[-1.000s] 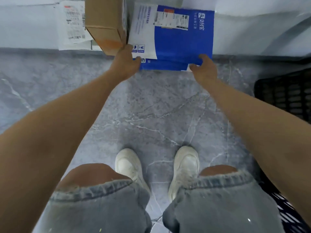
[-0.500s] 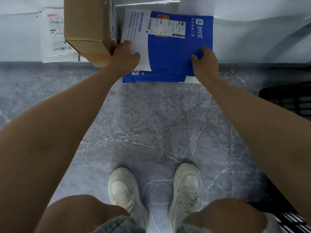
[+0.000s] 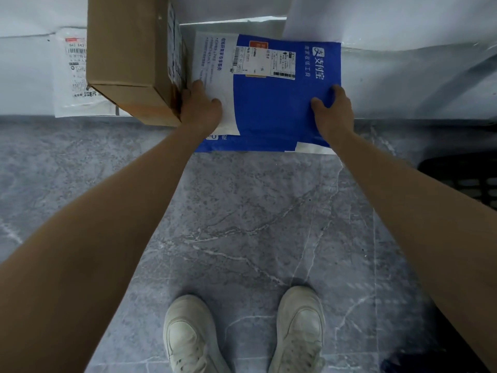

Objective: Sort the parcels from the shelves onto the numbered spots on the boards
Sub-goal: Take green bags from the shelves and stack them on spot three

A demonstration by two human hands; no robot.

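Presently, upper centre of frame: L hand & R hand pinch blue-white mailer at both sides, thumbs on top, near edge overhanging shelf; advise level lift, clear of adjacent cardboard box.

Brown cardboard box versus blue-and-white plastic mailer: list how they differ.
The brown cardboard box is a tall rigid block; the blue-and-white plastic mailer lies flat. The box is plain brown, the mailer blue with a white panel. The left hand and right hand grip the mailer, not the box. Both carry printed shipping labels.
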